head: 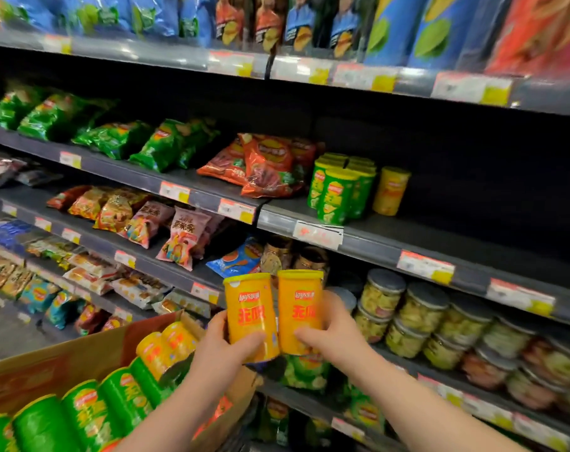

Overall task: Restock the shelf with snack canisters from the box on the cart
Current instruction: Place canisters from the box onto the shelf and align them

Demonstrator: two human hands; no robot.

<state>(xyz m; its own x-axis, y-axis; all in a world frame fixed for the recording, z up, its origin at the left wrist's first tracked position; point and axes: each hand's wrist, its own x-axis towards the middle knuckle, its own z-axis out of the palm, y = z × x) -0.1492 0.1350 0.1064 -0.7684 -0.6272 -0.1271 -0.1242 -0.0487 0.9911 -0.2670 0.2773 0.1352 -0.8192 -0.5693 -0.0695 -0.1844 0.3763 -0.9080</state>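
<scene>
Grip of left hand point(223, 350) encloses left yellow canister point(249, 308); right hand point(334, 336) clasps right yellow canister point(299, 305), close alongside.

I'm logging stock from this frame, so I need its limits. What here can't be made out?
Head view.
Count in the box: cut off by the bottom-left edge, partly behind the left arm.
Price tags: print blurred.
Lower parts of the two yellow canisters: covered by the left hand and right hand.
Rows behind the green canisters on the shelf: hidden by the front ones.
</scene>
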